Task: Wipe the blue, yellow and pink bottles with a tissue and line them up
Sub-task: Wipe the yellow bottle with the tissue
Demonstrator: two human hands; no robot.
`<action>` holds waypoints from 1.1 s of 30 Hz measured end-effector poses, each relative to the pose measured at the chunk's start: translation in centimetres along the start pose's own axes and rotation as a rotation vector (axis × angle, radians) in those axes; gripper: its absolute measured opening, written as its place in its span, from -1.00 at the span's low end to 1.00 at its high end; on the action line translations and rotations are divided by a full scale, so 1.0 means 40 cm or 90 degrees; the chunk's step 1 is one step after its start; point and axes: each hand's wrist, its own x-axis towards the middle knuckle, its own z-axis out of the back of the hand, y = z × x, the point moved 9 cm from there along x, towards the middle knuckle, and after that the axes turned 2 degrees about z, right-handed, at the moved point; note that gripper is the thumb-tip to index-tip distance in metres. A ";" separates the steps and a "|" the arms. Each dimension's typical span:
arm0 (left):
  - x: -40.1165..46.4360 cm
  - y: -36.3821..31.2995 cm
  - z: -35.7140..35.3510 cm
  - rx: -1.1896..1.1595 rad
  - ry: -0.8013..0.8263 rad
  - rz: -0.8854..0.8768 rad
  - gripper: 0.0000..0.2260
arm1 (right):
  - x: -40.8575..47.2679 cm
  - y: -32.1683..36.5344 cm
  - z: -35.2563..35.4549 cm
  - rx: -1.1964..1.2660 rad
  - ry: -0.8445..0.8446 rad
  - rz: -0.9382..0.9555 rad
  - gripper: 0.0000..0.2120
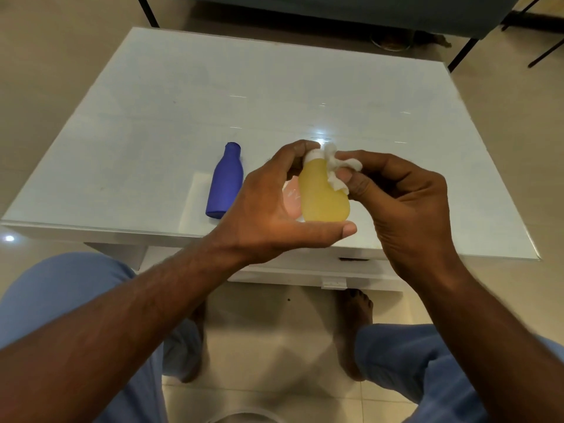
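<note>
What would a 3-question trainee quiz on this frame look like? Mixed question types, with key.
1. True or false: the blue bottle stands upright on the table.
2. Which hand holds the yellow bottle? A) left hand B) right hand C) neither
3. Fill in: the right hand's fingers pinch a white ___ against the yellow bottle's neck.

Key:
1. False; it lies on its side.
2. A; thumb under the base, fingers at the cap.
3. tissue. The pink bottle is mostly hidden behind the yellow one.
</note>
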 end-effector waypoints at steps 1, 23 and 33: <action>0.000 0.008 0.003 -0.015 -0.007 0.020 -0.27 | -0.001 0.006 -0.005 -0.006 0.014 0.013 -0.80; 0.007 0.047 -0.039 -0.210 0.101 0.140 -0.36 | -0.006 0.056 -0.002 -0.104 -0.006 0.121 -0.78; 0.003 0.032 -0.034 -0.181 0.099 0.120 -0.43 | -0.005 0.050 0.001 -0.154 -0.009 0.141 -0.77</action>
